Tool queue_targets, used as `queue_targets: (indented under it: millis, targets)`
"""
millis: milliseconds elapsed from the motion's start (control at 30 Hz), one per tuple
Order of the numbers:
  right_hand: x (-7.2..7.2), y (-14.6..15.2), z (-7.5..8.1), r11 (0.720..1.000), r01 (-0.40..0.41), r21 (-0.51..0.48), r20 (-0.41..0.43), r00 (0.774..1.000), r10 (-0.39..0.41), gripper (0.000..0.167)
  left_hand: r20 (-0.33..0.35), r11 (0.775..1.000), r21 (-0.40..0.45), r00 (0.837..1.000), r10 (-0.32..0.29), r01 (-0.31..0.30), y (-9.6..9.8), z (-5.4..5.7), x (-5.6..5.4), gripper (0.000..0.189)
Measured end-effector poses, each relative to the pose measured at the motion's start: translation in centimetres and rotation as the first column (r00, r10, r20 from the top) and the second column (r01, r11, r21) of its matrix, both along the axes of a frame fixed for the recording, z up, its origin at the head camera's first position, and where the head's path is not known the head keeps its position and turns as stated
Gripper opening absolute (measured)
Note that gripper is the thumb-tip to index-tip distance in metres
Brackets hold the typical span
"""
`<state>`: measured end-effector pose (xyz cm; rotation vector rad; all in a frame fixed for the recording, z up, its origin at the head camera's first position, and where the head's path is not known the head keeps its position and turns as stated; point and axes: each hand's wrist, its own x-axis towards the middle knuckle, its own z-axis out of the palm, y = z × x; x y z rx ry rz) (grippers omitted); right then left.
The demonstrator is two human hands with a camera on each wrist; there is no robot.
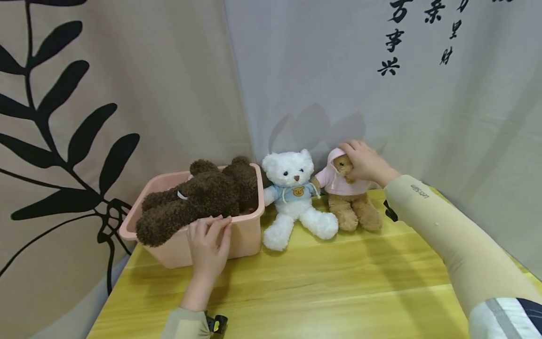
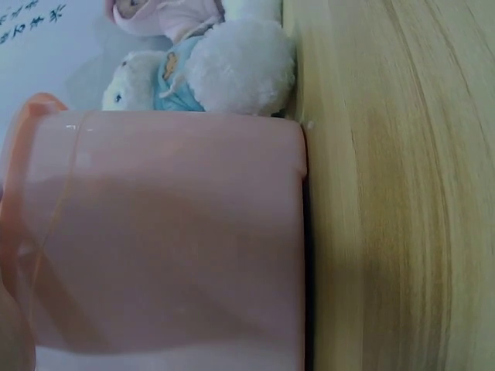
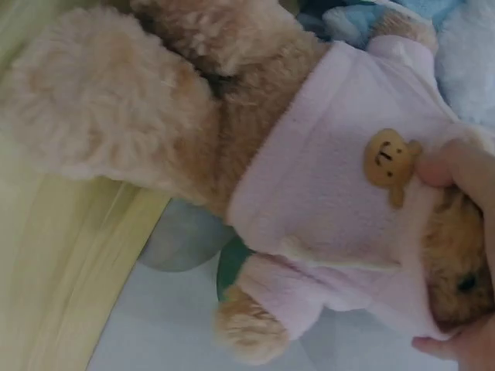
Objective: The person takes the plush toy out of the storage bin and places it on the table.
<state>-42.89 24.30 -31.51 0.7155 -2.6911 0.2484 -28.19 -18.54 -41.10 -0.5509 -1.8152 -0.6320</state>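
Observation:
A light-brown teddy bear (image 1: 348,207) in a pink hoodie sits at the table's back, right of a white teddy bear (image 1: 293,197) in a blue top. My right hand (image 1: 365,162) grips the brown bear's hooded head; in the right wrist view, thumb and fingers (image 3: 464,174) lie on either side of its face. At the left stands a pink plastic bin (image 1: 247,238), holding a dark-brown plush bear (image 1: 199,197) that lies across it, its legs over the rim. My left hand (image 1: 209,245) holds the bin's front rim, fingers hooked over the edge.
Behind the toys hangs a pale curtain (image 1: 178,84) with black leaf prints and writing. The wooden table (image 1: 296,292) extends in front of the bin and bears. Its left edge runs close by the bin.

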Motion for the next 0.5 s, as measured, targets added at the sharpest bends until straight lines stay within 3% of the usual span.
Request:
queue_targets:
  millis: [100, 233, 500]
  targets:
    - [0.0, -0.3, -0.3, 0.998, -0.044, -0.035, -0.060, 0.997, 0.042, 0.087, -0.003, 1.000, 0.002, 1.000, 0.000, 0.000, -0.1, 0.0, 0.1, 0.019]
    - [0.1, -0.2, -1.1, 0.998, -0.037, -0.046, -0.094, 0.995, 0.032, 0.088, -0.010, 1.000, 0.006, 1.000, -0.005, 0.005, -0.1, 0.1, 0.0, 0.017]
    - [0.8, 0.0, -1.3, 0.997, 0.076, 0.010, -0.018, 0.997, -0.076, 0.111, -0.002, 1.000, 0.004, 1.000, -0.009, 0.009, 0.0, 0.0, 0.0, 0.016]
